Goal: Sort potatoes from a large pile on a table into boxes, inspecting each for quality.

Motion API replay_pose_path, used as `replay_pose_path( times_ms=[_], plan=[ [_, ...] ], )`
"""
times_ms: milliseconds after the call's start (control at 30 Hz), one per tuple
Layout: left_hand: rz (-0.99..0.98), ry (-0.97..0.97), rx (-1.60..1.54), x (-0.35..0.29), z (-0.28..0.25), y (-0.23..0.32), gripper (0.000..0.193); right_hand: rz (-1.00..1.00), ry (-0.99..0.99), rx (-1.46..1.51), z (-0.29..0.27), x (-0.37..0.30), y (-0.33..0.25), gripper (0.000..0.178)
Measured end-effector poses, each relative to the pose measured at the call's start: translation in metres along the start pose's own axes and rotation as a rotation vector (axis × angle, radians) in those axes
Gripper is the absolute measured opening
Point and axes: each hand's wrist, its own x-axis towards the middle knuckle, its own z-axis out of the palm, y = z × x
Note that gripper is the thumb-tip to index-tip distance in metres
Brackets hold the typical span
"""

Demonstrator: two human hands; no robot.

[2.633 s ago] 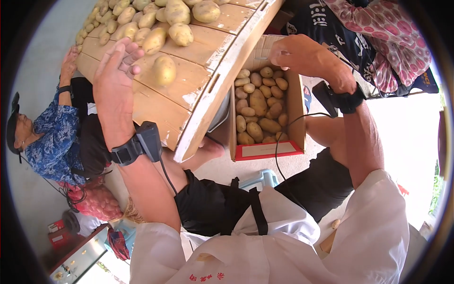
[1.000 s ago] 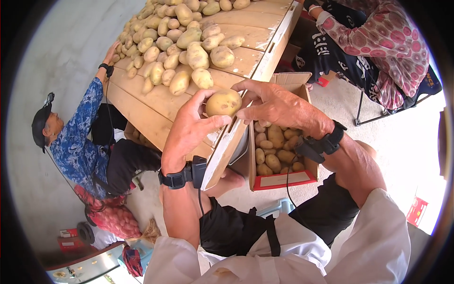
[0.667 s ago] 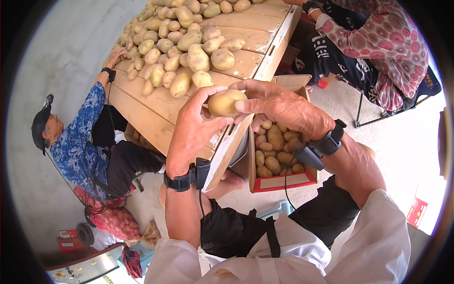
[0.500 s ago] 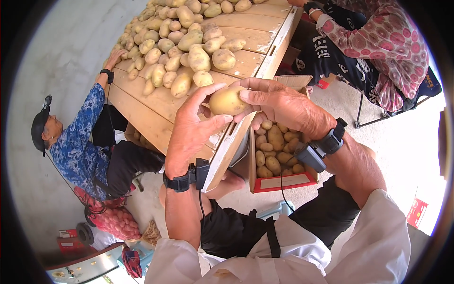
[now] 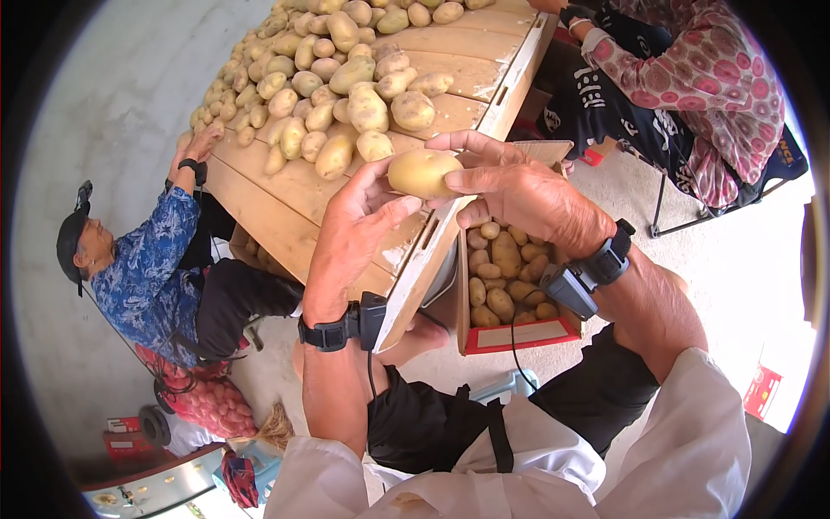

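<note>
A smooth pale yellow potato (image 5: 419, 174) is held up between both hands over the table's near edge. My left hand (image 5: 356, 212) cups its left end, thumb below and fingers behind. My right hand (image 5: 506, 180) grips the right end, with the thumb on its near face and the fingers behind. Just beyond lies a big heap of loose potatoes (image 5: 346, 78) on the slatted wooden table (image 5: 259, 195). Below my right hand stands an open cardboard box (image 5: 523, 336) with many potatoes in it.
At the left a person in a blue patterned shirt (image 5: 143, 246) reaches to the heap. Another in a pink-patterned top (image 5: 692, 82) sits at the upper right on a folding chair (image 5: 657, 208). A red mesh sack (image 5: 212, 406) rests on the floor at lower left.
The potato has turned in my hands and now lies more lengthwise, slightly higher and further right. The person at the left has drawn their hands back to the table's edge.
</note>
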Motion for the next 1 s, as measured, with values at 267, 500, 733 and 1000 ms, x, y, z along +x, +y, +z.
replay_pose_path(
  times_ms=[267,500,733,1000],
  plan=[
    [-0.069,-0.036,-0.018,-0.001,0.004,0.001,0.068,-0.101,-0.021,-0.283,0.004,-0.005,-0.001,0.049],
    [0.025,-0.008,-0.074,-0.004,0.012,0.006,0.069,-0.144,-0.012,-0.265,0.005,-0.001,0.002,0.053],
    [0.186,-0.055,-0.088,0.002,0.025,0.007,0.065,-0.094,-0.007,-0.481,-0.011,-0.008,-0.013,0.072],
    [0.168,0.037,-0.108,-0.005,0.015,0.010,0.051,-0.099,0.048,-0.254,-0.004,-0.013,-0.022,0.071]
  ],
)
